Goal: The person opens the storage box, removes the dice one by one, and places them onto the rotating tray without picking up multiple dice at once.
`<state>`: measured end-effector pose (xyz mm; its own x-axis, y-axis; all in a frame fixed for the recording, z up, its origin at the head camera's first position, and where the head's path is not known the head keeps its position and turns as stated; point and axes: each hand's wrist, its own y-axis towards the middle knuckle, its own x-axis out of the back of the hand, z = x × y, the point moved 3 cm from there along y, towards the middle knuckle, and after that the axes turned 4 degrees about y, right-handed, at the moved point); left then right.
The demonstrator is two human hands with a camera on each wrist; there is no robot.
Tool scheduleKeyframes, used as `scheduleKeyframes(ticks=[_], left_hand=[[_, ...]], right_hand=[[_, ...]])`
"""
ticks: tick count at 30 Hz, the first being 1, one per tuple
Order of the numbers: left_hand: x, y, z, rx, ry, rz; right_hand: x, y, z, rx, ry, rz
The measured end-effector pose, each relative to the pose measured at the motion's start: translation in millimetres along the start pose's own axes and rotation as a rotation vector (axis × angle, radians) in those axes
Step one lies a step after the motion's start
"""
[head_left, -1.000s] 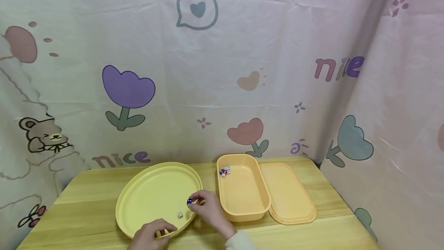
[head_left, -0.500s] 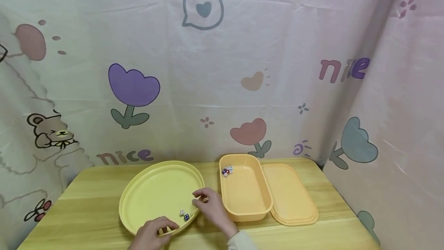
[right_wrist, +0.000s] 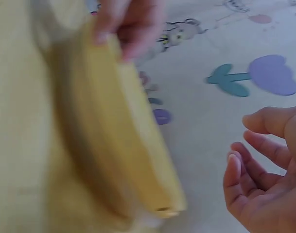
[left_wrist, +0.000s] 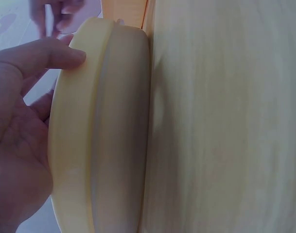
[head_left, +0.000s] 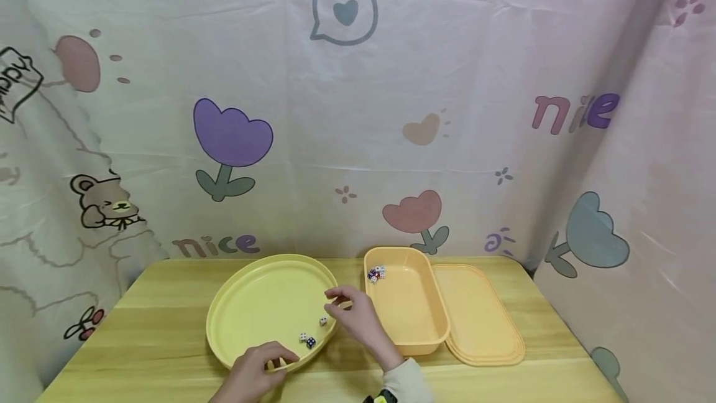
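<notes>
A round yellow tray (head_left: 263, 303) sits on the wooden table. My left hand (head_left: 254, 370) grips its near rim; in the left wrist view the thumb lies on the outer wall (left_wrist: 75, 145) and the other fingers go behind the rim. Over the tray's right rim hovers my right hand (head_left: 358, 316), its fingers loosely bent and apart with nothing between them, as the right wrist view also shows. Inside the tray, a white die (head_left: 302, 337) and a dark blue die (head_left: 311, 342) lie close together near the front right. Another white die (head_left: 323, 321) lies just below the right fingertips.
Right of the tray stands a deep orange-yellow box (head_left: 408, 310), with several dice (head_left: 376, 275) clustered in its far left corner. A flat matching lid (head_left: 481, 316) lies against the box's right side. A printed curtain (head_left: 335, 111) hangs behind the table.
My right hand has let go of the blue die, which now lies beside the white one. A second white die now shows in the tray. The left hand keeps its grip.
</notes>
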<state>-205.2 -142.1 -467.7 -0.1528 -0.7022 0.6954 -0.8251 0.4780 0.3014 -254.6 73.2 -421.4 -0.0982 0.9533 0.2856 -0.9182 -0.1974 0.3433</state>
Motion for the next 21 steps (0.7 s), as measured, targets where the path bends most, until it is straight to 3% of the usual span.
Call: scheduleKeyframes(ticks=[5, 10, 16, 21], left_hand=[[-1.1, 0.2, 0.3, -0.034, -0.004, -0.021], [-1.4, 0.1, -0.1, -0.040, -0.002, -0.026], [-0.9, 0.2, -1.0, -0.010, 0.004, -0.016], [-0.7, -0.5, -1.3, -0.010, 0.000, -0.019]], right_hand=[[29.2, 18.6, 24.2, 0.024, -0.044, 0.000], [66.7, 45.0, 30.2, -0.040, -0.048, -0.064], [101.8, 72.2, 9.0, -0.114, -0.021, -0.133], [114.1, 83.3, -21.2, -0.134, -0.054, -0.154]])
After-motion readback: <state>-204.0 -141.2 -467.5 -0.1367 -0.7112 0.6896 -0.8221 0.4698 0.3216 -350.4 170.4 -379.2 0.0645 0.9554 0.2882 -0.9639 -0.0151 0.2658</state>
